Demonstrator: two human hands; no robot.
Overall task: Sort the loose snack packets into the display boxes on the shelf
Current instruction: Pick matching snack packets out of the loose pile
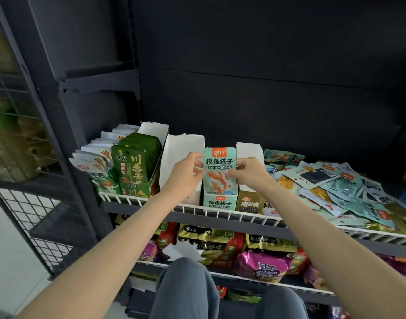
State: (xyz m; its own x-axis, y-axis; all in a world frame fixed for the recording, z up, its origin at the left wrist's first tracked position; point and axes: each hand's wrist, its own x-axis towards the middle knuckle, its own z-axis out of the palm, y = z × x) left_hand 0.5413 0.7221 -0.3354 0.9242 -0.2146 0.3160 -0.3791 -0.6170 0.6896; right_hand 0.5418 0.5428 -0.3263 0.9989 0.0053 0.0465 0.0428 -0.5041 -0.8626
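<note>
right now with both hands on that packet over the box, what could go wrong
The mint packet is pinched only at its edges by the left hand and right hand; it may buckle or catch on the mint box front rather than slide in. The right forearm lies close to the loose pile near the wire rail, so a nudge might tip packets over.

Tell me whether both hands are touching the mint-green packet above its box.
Touching. The head view shows the left hand pinching the mint-green packet at its left edge and the right hand pinching its right edge.
</note>
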